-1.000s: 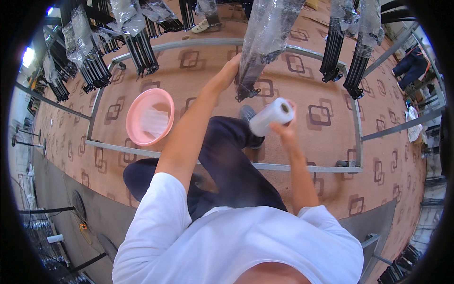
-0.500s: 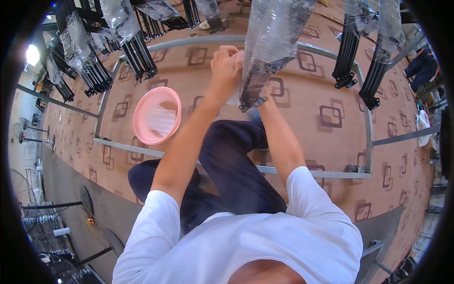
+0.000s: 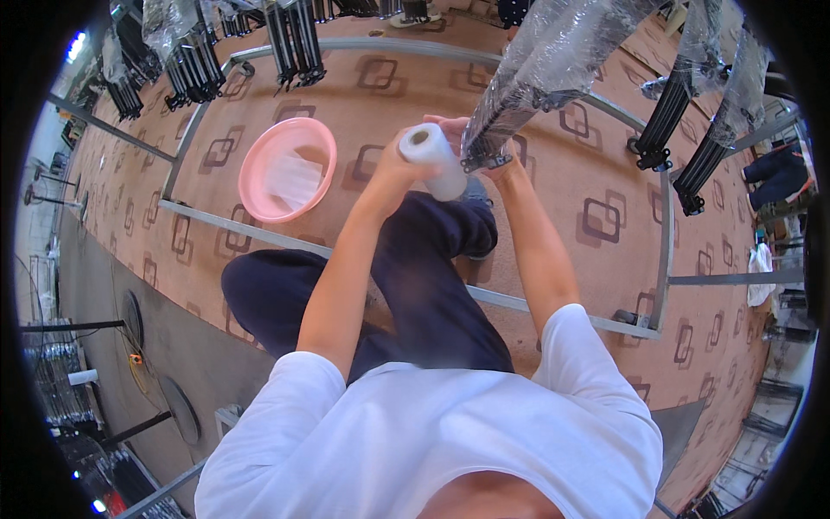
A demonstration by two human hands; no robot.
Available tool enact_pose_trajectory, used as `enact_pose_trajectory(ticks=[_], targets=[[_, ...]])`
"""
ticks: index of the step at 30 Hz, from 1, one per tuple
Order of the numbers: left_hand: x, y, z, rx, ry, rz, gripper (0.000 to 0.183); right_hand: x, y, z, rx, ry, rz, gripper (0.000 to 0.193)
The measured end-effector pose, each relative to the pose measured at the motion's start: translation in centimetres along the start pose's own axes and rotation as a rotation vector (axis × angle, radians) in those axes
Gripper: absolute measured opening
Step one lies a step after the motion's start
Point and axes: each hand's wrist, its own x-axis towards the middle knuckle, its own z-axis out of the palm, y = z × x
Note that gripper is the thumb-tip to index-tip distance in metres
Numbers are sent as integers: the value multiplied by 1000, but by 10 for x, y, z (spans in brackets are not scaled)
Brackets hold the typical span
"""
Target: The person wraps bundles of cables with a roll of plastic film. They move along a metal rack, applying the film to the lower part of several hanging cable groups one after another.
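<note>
A white roll of clear wrapping film (image 3: 443,169) is gripped in my left hand (image 3: 396,169), its hollow core end tilted up. Right beside it hangs a bundle of black metal bars (image 3: 494,121), wrapped in shiny clear film (image 3: 553,52). My right hand (image 3: 505,170) is at the far side of this bundle's lower end, mostly covered by it. Some fingers show between the roll and the bundle, but I cannot tell which hand they belong to. Whether my right hand touches the roll or the bundle is hidden.
A pink basin (image 3: 247,177) with white sheet material inside stands on the patterned floor to the left. A grey metal frame (image 3: 259,232) runs around my legs. More wrapped black bar bundles hang at the far left (image 3: 294,48) and right (image 3: 661,121). Floor fans stand at left.
My left hand has come down from the bundle's upper side toward me, bringing the film roll into plain sight. My view has shifted, and the bundle now appears more slanted.
</note>
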Motion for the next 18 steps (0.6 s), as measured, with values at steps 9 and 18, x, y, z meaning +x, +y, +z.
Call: enact_pose_trajectory(ticks=[9,18], targets=[[-50,36,7,261,-145,126,66,-71,2,10,-554,613,-263,36],[-60,23,19,137,-310,49,61,-112,28,118,-989,474,-154,62]])
